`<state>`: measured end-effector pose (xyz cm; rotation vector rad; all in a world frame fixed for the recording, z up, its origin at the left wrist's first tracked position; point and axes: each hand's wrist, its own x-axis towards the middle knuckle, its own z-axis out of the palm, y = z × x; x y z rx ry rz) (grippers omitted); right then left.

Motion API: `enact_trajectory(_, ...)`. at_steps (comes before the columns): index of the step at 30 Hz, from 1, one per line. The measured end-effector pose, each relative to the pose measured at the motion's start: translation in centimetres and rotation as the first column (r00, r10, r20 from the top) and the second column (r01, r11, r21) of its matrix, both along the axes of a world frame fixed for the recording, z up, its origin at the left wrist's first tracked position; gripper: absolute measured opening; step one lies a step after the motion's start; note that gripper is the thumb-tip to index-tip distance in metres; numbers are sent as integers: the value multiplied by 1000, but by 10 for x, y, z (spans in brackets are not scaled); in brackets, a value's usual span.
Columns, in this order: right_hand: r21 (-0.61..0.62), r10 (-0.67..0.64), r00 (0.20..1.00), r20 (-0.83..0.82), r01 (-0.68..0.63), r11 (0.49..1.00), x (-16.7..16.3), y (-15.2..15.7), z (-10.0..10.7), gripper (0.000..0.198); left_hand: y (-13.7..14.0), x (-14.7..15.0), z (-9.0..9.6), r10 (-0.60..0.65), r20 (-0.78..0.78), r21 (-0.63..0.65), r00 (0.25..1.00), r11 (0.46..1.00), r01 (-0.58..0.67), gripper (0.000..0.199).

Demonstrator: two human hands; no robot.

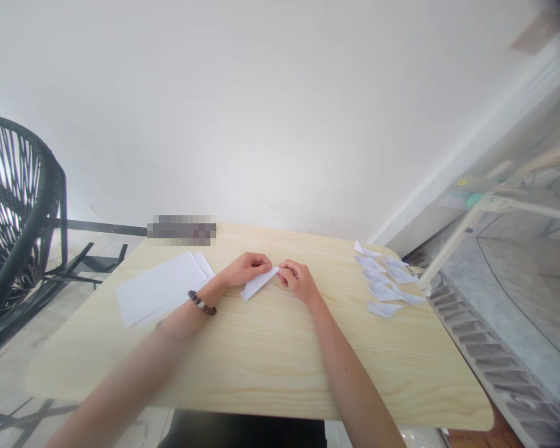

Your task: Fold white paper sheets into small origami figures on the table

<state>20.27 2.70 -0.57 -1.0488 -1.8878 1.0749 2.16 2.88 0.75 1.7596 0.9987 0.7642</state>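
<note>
A small piece of folded white paper (260,284) lies between my hands over the middle of the table. My left hand (248,269) is closed on its upper edge, and a dark bead bracelet circles that wrist. At the paper's right tip, my right hand (297,279) pinches with thumb and curled fingers. To the left rest flat sheets of white paper (161,289), partly overlapping. Several folded paper pieces (378,280) with pointed ends are grouped at the table's right side.
The light wood table (261,367) stands against a white wall (270,112). A black woven chair (23,236) is at the left. Near the table's back left edge is a blurred-out dark item (182,230). A pale metal frame (462,236) stands beyond the right edge.
</note>
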Motion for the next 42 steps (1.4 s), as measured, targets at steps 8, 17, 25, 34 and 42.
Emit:
enact_trajectory(8,-45,4,1000,-20,-5,999,0,0,1,17,0,0,0,3,-13,-5,1000,1000,-4,32)
enact_trajectory(17,-45,-2,1000,-4,2,999,0,-1,3,17,-1,1,3,10,-22,-5,1000,1000,-10,34)
enact_trajectory(25,-16,-4,1000,17,4,1000,-1,0,2,18,-2,1,4,0,-9,0,1000,1000,0,32)
enact_trajectory(34,-45,-5,1000,3,5,999,0,0,1,16,-2,1,3,4,-17,-4,1000,1000,-4,32)
enact_trajectory(42,-32,-9,1000,14,9,999,-1,-1,2,18,-3,1,5,15,-16,-16,1000,1000,-15,33)
